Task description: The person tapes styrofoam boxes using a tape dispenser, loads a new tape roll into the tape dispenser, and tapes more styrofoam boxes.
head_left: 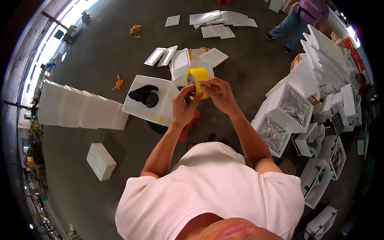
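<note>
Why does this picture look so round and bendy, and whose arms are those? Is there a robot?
No robot here! A person wears a camera on their head, looking forward and down. The lens bends the edges, and at the bottom you see the person's own white shirt.

The left hand and right hand both hold a yellow roll of tape.

Just beyond, a white foam box has a black object on top; I can't tell for sure what it is. White foam lids lie on the grey floor further off. A row of white boxes stands at the picture's left, and more boxes crowd the right, near another person.
</note>
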